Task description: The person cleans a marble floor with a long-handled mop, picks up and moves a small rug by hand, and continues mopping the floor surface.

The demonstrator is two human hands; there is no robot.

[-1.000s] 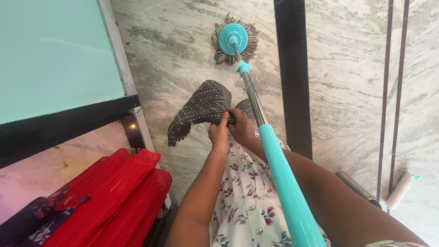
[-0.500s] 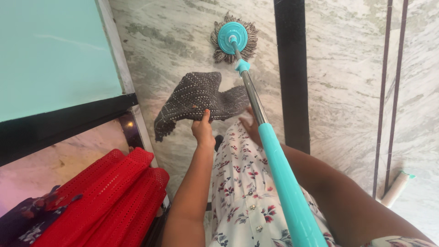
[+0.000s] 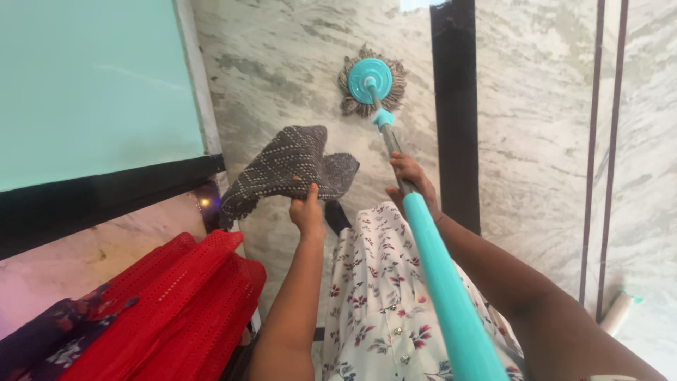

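A dark dotted cloth (image 3: pixel 289 167) is being pinched by the left hand (image 3: pixel 307 210), while the teal-handled spin mop (image 3: pixel 395 152) is being gripped by the right hand (image 3: pixel 412 180).

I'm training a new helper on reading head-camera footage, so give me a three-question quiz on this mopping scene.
1. True or false: the left hand holds a dark knitted cloth.
2. What does the right hand grip? A) the red fabric B) the mop handle C) the white roll
3. Fill in: the round mop head rests on the ____ floor.

Key: 1 true. 2 B, the mop handle, where metal meets teal. 3 marble. The red fabric lies lower left, untouched.
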